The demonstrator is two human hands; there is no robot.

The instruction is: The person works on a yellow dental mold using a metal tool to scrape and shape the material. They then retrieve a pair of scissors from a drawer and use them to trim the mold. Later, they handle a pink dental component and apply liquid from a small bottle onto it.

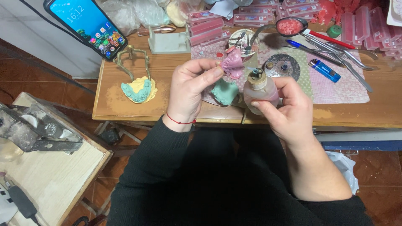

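Pink wax piece (233, 63) sat pinched between the thumb and fingertips of my left hand (190, 90), lifted above the bench (125, 109) near its middle. That hand was closed narrow on the piece, and a red string (180, 121) circled its wrist. My right hand (289, 111) was wrapped around a small glass bottle (259, 95) with a wick cap, thumb across the front and fingers behind it; the bottle stood upright, its top just beside and below the pink piece, though I could not tell whether the two touched. Pinkish liquid showed in the bottle's lower part.

Just under the hands, a pale green cast (225, 92) lay on a patterned mat (335, 88). Behind the pink piece stood a small round tin (244, 39) with bits of metal in it. To the right of the bottle I saw a dark round dish (284, 66), then a blue lighter (324, 70) lying slantwise. Farther back on that side lay several long metal tools (339, 54), a blue pen (299, 45), and a spoon (289, 26) filled with red wax. Stacks of pink boxes (251, 14) lined the back edge.

To the left, well apart from my hands, a green and yellow cast (139, 90) lay in a brass frame (133, 56). A phone (87, 25) with a lit screen leaned at the bench's far left corner. Lower left, a separate wooden table (54, 175) carried a grey metal block (35, 129).
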